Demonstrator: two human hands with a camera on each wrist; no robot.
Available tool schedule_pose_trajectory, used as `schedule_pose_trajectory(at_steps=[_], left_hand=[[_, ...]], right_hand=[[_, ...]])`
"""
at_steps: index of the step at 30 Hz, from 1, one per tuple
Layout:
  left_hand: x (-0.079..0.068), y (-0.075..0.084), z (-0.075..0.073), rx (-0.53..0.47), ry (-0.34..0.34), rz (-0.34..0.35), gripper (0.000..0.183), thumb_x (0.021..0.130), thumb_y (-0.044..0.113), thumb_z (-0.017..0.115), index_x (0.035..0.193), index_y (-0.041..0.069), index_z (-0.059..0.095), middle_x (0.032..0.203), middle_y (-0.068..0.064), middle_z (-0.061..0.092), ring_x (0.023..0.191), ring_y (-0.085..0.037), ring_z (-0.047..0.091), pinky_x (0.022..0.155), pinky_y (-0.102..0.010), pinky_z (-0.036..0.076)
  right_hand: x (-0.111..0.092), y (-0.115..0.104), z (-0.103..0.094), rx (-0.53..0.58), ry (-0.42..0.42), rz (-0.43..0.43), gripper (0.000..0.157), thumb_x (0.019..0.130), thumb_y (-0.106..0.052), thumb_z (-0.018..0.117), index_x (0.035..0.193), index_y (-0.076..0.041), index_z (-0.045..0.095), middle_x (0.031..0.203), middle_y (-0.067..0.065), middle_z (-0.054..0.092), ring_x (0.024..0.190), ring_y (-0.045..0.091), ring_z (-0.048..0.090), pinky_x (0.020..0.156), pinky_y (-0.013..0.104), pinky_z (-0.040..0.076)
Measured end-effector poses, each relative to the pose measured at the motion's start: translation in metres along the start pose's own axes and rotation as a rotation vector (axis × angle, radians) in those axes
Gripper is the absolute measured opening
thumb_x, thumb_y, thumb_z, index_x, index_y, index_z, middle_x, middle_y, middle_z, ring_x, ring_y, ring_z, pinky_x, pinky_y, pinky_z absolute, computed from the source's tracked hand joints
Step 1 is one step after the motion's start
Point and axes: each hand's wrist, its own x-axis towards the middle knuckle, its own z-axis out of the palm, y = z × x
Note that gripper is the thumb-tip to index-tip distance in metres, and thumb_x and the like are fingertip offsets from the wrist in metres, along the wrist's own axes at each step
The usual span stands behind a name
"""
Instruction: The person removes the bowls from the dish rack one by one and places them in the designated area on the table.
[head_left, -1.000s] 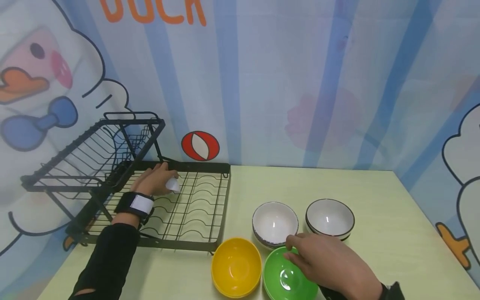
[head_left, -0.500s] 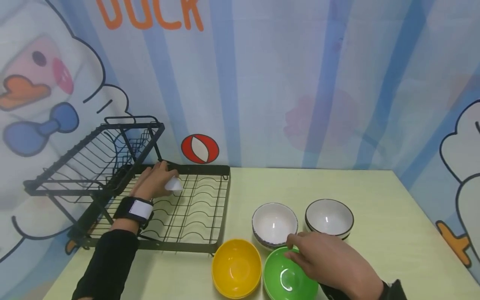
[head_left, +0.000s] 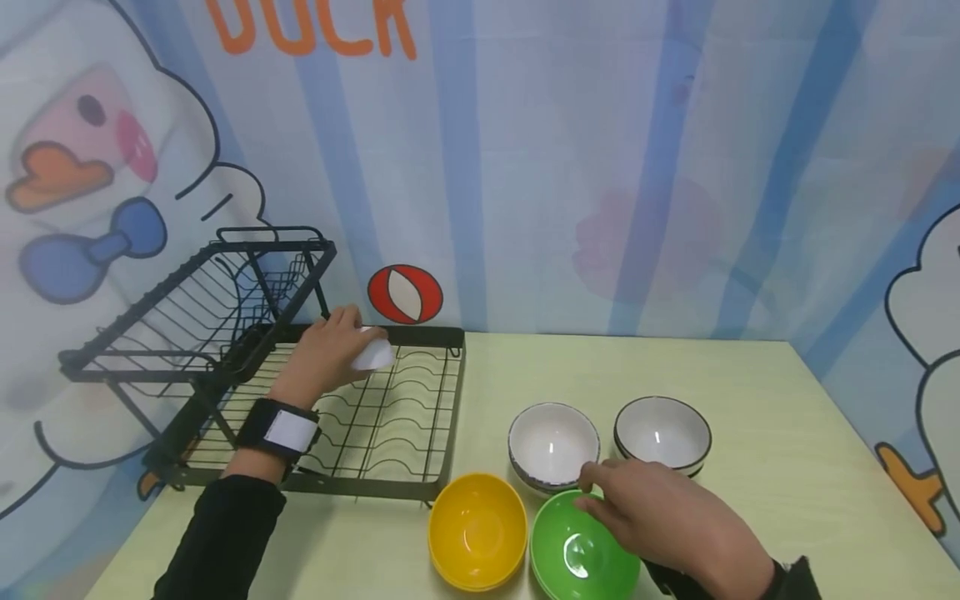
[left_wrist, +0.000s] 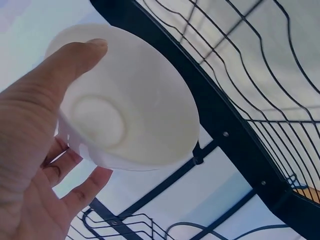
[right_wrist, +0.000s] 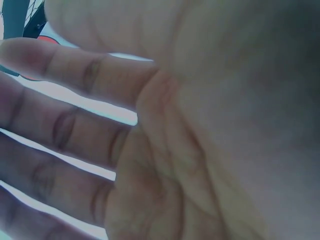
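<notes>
My left hand (head_left: 324,352) holds a small white bowl (left_wrist: 150,100) over the lower tier of a black wire dish rack (head_left: 452,417). In the left wrist view, the thumb lies against the bowl's inside and the fingers are behind its outer wall. Only a piece of the bowl shows past the hand in the head view. Over the green bowl (head_left: 573,554) hovers my right hand (head_left: 667,517), palm down and holding nothing. Its fingers are loosely extended and spread in the right wrist view.
Left of the green bowl is a yellow bowl (head_left: 477,533). Behind them stand stacked white bowls with dark rims, one stack (head_left: 553,446) beside another (head_left: 663,433). The rack's raised upper tier (head_left: 198,308) is at the left. A printed curtain (head_left: 525,167) hangs behind the table.
My left hand has lifted up and shifted right with the white bowl, more of which now shows. The right hand has stayed over the green bowl.
</notes>
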Motion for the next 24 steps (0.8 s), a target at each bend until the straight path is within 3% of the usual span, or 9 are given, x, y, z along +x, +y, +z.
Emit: schedule_pose_trajectory(at_steps=[9,14,24], left_hand=[[-0.001,0.017,-0.008,-0.055,0.035,0.022,0.064,0.064,0.025,0.085,0.122,0.019,0.057,0.106,-0.018,0.048,0.097,-0.032,0.044,0.079,-0.052,0.052],[-0.006,0.024,-0.011,-0.041,0.111,0.014,0.067,0.063,0.026,0.086,0.123,0.019,0.057,0.106,-0.019,0.047,0.096,-0.031,0.044,0.076,-0.048,0.053],[-0.014,0.051,-0.018,-0.056,0.249,0.034,0.072,0.059,0.025,0.088,0.123,0.018,0.056,0.108,-0.021,0.049,0.099,-0.034,0.045,0.078,-0.049,0.053]], right_hand=[[-0.001,0.001,-0.004,0.006,0.009,0.036,0.010,0.089,-0.026,0.061,0.095,-0.018,0.062,0.076,-0.011,0.056,0.063,0.006,0.048,0.057,0.030,0.048],[-0.004,0.005,-0.007,0.020,0.038,0.072,0.011,0.089,-0.025,0.062,0.097,-0.019,0.063,0.072,-0.013,0.053,0.061,0.005,0.047,0.056,0.030,0.047],[-0.008,0.009,-0.010,-0.056,0.152,-0.010,0.006,0.089,-0.025,0.062,0.093,-0.021,0.062,0.067,-0.016,0.048,0.059,0.001,0.044,0.054,0.026,0.045]])
